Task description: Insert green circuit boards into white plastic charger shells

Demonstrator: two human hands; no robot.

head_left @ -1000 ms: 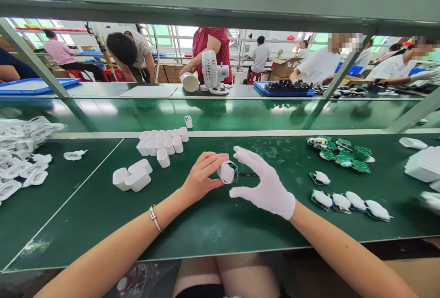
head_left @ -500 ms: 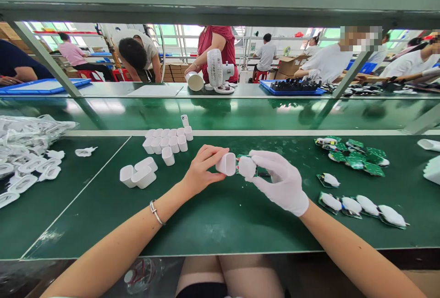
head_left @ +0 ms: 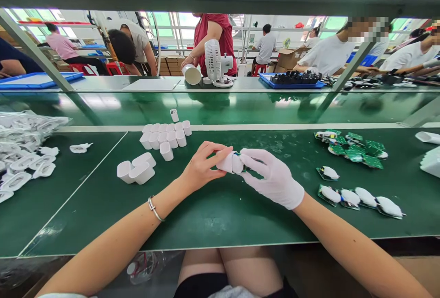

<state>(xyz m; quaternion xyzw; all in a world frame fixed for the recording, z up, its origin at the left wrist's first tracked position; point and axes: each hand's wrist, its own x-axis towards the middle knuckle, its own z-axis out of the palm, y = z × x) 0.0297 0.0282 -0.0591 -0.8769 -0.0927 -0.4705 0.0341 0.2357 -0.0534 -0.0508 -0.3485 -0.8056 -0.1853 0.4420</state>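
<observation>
My bare left hand [head_left: 201,168] pinches a small white plastic shell [head_left: 227,162] just above the green bench mat [head_left: 220,215]. My right hand [head_left: 271,176], in a white glove, grips a white-capped green circuit board part [head_left: 239,163] and holds it against the shell's open end; the board is mostly hidden between the fingers. Both hands meet at the middle of the mat.
A cluster of upright white shells [head_left: 165,136] and a few lying ones [head_left: 135,171] sit to the left. White flat parts [head_left: 24,151] pile at the far left. Green circuit boards [head_left: 350,149] and capped boards [head_left: 357,197] lie to the right. People work beyond the conveyor [head_left: 220,105].
One second ago my right hand was open beside the shell. It then took the capped board and has pushed it up to the shell's opening.
</observation>
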